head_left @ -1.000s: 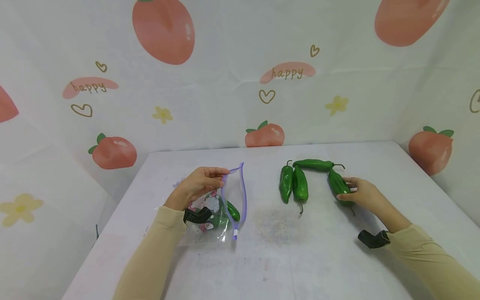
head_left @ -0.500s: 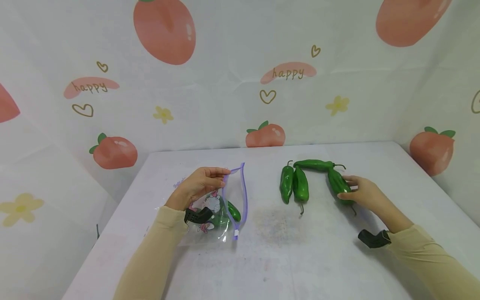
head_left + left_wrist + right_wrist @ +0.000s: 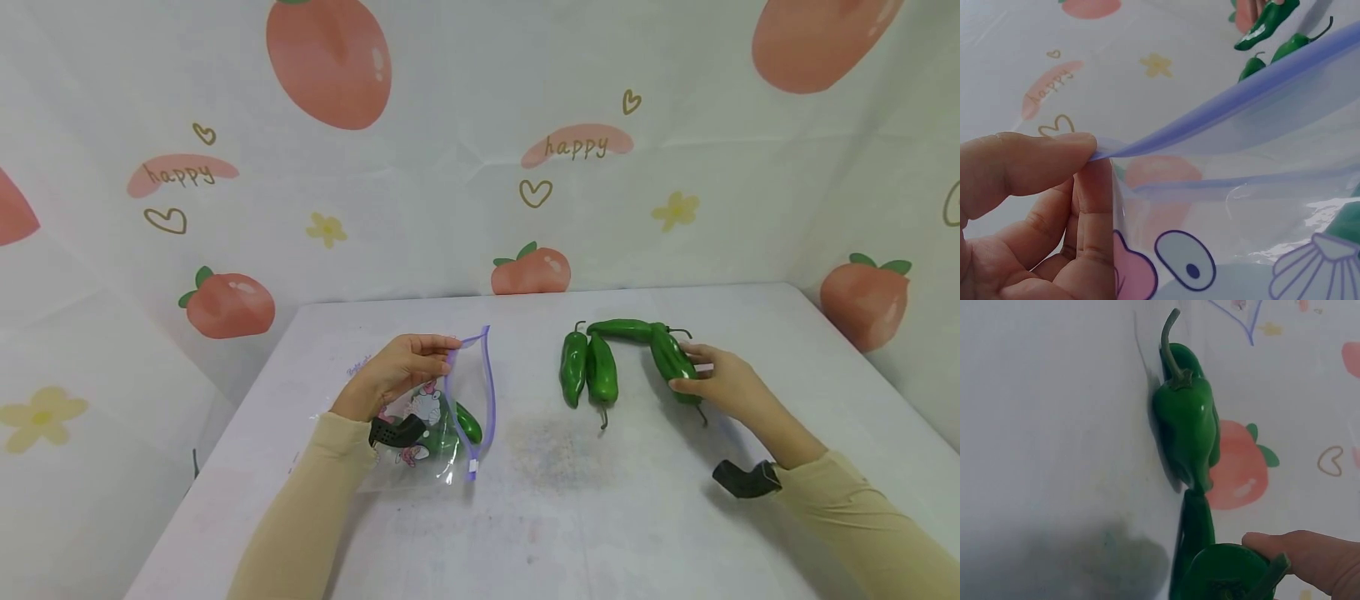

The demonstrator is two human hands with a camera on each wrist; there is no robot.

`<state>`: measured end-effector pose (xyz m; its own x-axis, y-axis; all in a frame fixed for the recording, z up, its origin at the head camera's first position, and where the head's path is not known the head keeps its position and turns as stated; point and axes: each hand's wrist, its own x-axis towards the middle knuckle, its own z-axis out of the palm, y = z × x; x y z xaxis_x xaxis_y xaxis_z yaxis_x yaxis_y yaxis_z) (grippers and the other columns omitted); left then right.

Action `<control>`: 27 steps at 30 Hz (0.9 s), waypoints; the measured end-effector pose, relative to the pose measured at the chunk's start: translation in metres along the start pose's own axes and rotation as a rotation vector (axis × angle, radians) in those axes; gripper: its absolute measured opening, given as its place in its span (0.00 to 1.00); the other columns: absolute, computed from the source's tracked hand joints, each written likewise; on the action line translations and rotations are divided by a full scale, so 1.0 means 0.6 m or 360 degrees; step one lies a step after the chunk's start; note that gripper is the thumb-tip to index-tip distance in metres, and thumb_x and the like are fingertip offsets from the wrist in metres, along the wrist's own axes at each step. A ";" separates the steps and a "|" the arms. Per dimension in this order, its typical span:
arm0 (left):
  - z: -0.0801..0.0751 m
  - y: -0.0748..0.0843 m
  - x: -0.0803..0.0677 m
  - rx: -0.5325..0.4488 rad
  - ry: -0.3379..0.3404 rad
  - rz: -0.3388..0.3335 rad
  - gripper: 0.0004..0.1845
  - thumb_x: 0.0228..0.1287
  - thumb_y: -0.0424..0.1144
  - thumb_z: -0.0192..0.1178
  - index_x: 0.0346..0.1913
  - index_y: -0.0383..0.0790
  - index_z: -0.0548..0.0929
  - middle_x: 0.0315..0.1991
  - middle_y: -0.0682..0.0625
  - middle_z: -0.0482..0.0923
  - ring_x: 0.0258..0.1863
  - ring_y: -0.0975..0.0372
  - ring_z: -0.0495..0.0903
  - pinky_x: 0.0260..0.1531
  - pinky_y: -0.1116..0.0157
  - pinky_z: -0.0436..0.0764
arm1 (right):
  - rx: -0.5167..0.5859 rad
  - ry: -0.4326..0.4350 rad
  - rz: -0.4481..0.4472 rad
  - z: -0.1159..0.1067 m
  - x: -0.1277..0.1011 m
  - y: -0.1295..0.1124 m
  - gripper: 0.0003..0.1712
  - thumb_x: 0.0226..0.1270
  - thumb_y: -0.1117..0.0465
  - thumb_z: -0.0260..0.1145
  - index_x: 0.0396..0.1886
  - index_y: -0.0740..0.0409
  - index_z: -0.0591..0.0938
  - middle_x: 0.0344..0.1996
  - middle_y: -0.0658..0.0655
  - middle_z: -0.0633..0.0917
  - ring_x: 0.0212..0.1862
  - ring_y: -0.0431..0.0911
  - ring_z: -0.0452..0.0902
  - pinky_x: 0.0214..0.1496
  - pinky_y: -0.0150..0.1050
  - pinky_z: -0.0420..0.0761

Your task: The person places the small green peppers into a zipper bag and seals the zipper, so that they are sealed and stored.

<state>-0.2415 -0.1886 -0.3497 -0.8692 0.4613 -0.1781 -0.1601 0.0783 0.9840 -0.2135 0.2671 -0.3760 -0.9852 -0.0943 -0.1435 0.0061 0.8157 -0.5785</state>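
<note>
My left hand (image 3: 397,372) pinches the top corner of a clear zip bag (image 3: 1210,231) between thumb and fingers. The bag's mouth, edged in purple, gapes to the right. Inside it lies a green pepper (image 3: 467,422), partly behind the bag's cartoon print. On the right, my right hand (image 3: 723,382) grips another green pepper (image 3: 672,362) from its right side, thumb in front and fingers behind. In the right wrist view only the stem end of this held pepper (image 3: 1225,575) shows beside the thumb.
Two green peppers, a left one (image 3: 573,368) and a right one (image 3: 602,371), lie side by side mid-table. A third pepper (image 3: 621,330) lies crosswise behind them. A printed cloth (image 3: 420,192) hangs behind the white table (image 3: 570,533).
The pepper in my right hand has shifted slightly left and up and now overlaps the crosswise pepper's stem end. My left hand and the bag stay still.
</note>
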 end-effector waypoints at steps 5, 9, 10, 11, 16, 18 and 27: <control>-0.001 0.000 -0.001 0.0012 0.0004 0.0009 0.21 0.63 0.23 0.58 0.60 0.27 0.73 0.39 0.54 0.76 0.33 0.67 0.73 0.32 0.74 0.75 | 0.0027 0.0030 -0.0019 0.000 -0.007 -0.012 0.47 0.62 0.49 0.68 0.71 0.71 0.59 0.62 0.78 0.68 0.59 0.71 0.70 0.47 0.53 0.80; -0.001 -0.002 0.000 0.0007 -0.0001 0.0010 0.19 0.63 0.23 0.58 0.58 0.29 0.76 0.39 0.54 0.76 0.33 0.67 0.73 0.33 0.75 0.75 | 0.0050 0.0048 -0.0043 0.003 -0.012 -0.023 0.47 0.63 0.49 0.68 0.71 0.70 0.59 0.61 0.78 0.69 0.59 0.70 0.70 0.49 0.55 0.80; -0.002 -0.003 0.000 0.0008 0.0000 0.0009 0.19 0.63 0.23 0.58 0.57 0.31 0.77 0.39 0.54 0.76 0.33 0.67 0.73 0.33 0.75 0.75 | 0.0051 0.0054 -0.0051 0.004 -0.013 -0.025 0.47 0.63 0.49 0.68 0.71 0.70 0.60 0.61 0.78 0.69 0.59 0.70 0.71 0.49 0.55 0.80; -0.002 -0.003 0.001 0.0003 0.0005 0.0007 0.18 0.62 0.23 0.58 0.56 0.32 0.77 0.39 0.54 0.76 0.33 0.67 0.73 0.32 0.75 0.75 | 0.0050 0.0062 -0.0056 0.005 -0.014 -0.027 0.47 0.62 0.49 0.68 0.71 0.70 0.60 0.61 0.78 0.70 0.59 0.71 0.71 0.49 0.55 0.80; -0.002 -0.004 0.001 0.0005 -0.0001 0.0010 0.19 0.63 0.24 0.58 0.57 0.30 0.76 0.39 0.54 0.76 0.33 0.67 0.73 0.32 0.74 0.75 | 0.0061 0.0093 -0.0076 0.008 -0.020 -0.042 0.46 0.62 0.50 0.69 0.71 0.69 0.61 0.61 0.77 0.70 0.58 0.71 0.71 0.47 0.55 0.80; -0.003 -0.004 0.001 0.0010 -0.0008 0.0013 0.21 0.63 0.24 0.58 0.60 0.27 0.74 0.40 0.54 0.76 0.33 0.67 0.73 0.32 0.74 0.74 | 0.0064 0.0108 -0.0101 0.009 -0.023 -0.049 0.45 0.62 0.50 0.69 0.70 0.70 0.62 0.62 0.76 0.69 0.58 0.70 0.71 0.46 0.55 0.81; -0.001 -0.002 0.000 0.0023 0.0021 -0.0006 0.27 0.63 0.24 0.58 0.64 0.21 0.67 0.41 0.54 0.76 0.35 0.66 0.73 0.33 0.74 0.75 | 0.0100 0.0136 -0.0190 0.015 -0.032 -0.072 0.44 0.61 0.51 0.70 0.71 0.67 0.63 0.62 0.76 0.70 0.57 0.70 0.72 0.43 0.52 0.81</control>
<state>-0.2415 -0.1890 -0.3507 -0.8747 0.4491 -0.1820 -0.1568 0.0931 0.9832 -0.1936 0.2289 -0.3555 -0.9905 -0.1374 -0.0031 -0.1039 0.7639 -0.6369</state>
